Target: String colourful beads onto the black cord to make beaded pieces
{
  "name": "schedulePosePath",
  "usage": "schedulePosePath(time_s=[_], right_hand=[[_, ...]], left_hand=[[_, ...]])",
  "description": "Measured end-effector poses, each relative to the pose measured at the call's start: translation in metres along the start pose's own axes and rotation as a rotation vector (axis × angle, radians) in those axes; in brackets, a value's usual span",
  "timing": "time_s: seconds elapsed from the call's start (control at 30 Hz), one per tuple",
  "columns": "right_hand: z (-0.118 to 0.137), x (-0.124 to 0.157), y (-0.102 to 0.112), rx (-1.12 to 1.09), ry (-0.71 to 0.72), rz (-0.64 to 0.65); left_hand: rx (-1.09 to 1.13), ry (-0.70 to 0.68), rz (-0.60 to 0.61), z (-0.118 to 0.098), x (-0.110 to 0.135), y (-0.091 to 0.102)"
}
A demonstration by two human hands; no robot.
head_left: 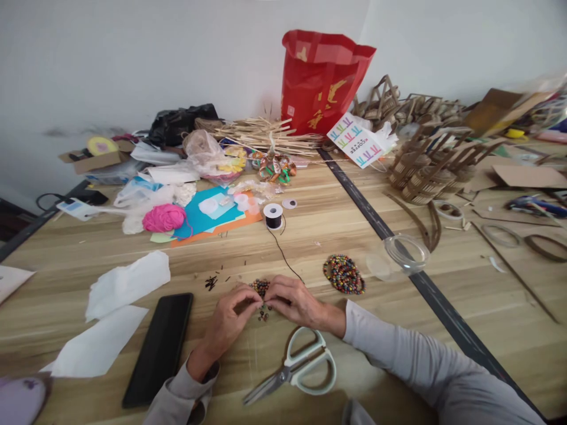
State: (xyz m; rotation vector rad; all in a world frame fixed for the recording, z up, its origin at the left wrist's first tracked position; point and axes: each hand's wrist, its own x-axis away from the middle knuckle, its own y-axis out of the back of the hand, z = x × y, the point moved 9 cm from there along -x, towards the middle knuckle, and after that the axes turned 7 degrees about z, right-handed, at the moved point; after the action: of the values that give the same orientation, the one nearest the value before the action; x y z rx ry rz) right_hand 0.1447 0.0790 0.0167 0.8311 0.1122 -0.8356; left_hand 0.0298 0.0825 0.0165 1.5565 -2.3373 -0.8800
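Note:
My left hand (230, 316) and my right hand (295, 301) meet at their fingertips over a small pile of coloured beads (259, 286). Both are closed in a pinch. From a white spool of black cord (273, 217) a thin black cord (281, 251) runs down to my right hand, whose fingers appear to grip its end. What my left fingertips pinch is too small to make out. A few loose beads (264, 314) lie just below the fingertips. To the right rests a heap of beaded bracelets (344, 274). Short black cord offcuts (211, 283) lie on the left.
White-handled scissors (305, 366) lie in front of my hands, near a black phone (159, 348) and torn white paper (128, 283). Behind are pink yarn (163, 218), blue paper (199, 212) and a red bag (323, 82). Clear tape roll (406, 254) and small woven baskets (429, 174) stand right.

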Motion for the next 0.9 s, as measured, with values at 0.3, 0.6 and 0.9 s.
schedulePosePath(time_s=[0.3,0.6,0.9], right_hand=[[-0.001,0.0,0.0,-0.003,0.0,0.002],[-0.004,0.0,0.007,-0.026,-0.048,-0.061],[-0.001,-0.001,0.01,-0.028,-0.032,-0.096]], left_hand=[[0.008,0.048,0.049,0.005,-0.001,-0.004],[-0.157,0.102,0.33,0.005,0.001,-0.007],[-0.315,0.297,0.395,0.02,0.01,-0.01]])
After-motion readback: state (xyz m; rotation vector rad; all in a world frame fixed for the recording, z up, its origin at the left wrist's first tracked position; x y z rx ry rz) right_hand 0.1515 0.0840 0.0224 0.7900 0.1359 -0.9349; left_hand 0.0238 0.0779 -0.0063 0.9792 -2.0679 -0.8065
